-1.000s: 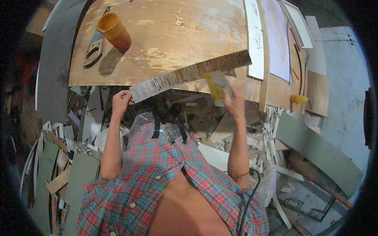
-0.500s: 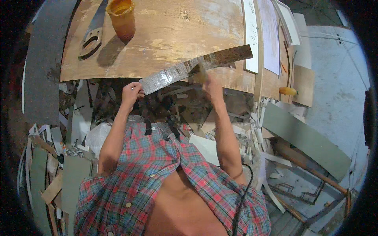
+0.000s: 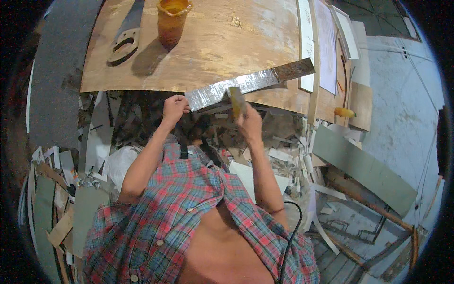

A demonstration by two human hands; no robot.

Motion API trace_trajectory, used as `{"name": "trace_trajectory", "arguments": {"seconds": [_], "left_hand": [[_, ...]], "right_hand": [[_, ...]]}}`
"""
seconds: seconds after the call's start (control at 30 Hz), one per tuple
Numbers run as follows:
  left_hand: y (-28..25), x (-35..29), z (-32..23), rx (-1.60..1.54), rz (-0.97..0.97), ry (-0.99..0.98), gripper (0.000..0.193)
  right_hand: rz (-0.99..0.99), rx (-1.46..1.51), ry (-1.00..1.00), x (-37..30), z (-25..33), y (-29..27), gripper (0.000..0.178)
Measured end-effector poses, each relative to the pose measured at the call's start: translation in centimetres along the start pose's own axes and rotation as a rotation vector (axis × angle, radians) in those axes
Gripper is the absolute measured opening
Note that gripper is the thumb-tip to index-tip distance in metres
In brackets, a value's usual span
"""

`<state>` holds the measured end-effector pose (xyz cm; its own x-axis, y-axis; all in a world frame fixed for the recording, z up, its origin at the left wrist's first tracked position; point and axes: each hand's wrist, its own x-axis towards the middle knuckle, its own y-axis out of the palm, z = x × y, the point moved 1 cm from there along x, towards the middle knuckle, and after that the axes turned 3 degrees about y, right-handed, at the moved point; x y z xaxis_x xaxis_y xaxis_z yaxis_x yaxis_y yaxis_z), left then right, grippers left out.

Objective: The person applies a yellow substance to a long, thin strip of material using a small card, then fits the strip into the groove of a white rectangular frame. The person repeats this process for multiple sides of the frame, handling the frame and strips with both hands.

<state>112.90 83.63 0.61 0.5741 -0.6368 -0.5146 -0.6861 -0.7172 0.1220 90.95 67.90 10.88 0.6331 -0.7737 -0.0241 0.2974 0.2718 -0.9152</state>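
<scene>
My left hand (image 3: 176, 108) pinches the left end of a long, narrow strip (image 3: 246, 86). A wet-looking shine covers most of the strip's upper face, and its far right end is darker brown. The strip slants up to the right across the front edge of the wooden board table (image 3: 227, 52). Closed around a flat, yellowish spreader (image 3: 236, 102), my right hand (image 3: 249, 124) is just below the strip's middle. The spreader's upper end is at the strip's lower edge; whether they touch I cannot tell.
An amber-coated tub (image 3: 172, 26) stands on the board beside a handsaw (image 3: 124, 47). A white strip (image 3: 306, 47) and a pale sheet (image 3: 326, 57) lie at the right. A yellow-handled tool (image 3: 344, 112) rests near the right corner. Offcuts (image 3: 283, 156) clutter the space below.
My right hand and the spreader have moved left and down from the strip's upper face. The shiny area now reaches farther right. The whole view has shifted slightly.
</scene>
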Motion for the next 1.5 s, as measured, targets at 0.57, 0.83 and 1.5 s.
{"name": "trace_trajectory", "arguments": {"seconds": [0.57, 0.83, 1.5], "left_hand": [[-1.8, 1.8, 0.1, 0.347, 0.066, 0.178, 0.022], [-6.0, 2.3, -3.9, 0.492, 0.024, 0.172, 0.023], [-16.6, 10.1, -15.6, 0.935, -0.483, 0.745, 0.023]], "right_hand": [[0.079, 0.045, -0.037, -3.7, 6.4, -1.2, 0.042], [0.234, 0.076, -0.114, -4.5, 8.5, -2.4, 0.046], [0.41, -0.34, -0.965, 18.1, 13.3, -2.9, 0.039]]}}
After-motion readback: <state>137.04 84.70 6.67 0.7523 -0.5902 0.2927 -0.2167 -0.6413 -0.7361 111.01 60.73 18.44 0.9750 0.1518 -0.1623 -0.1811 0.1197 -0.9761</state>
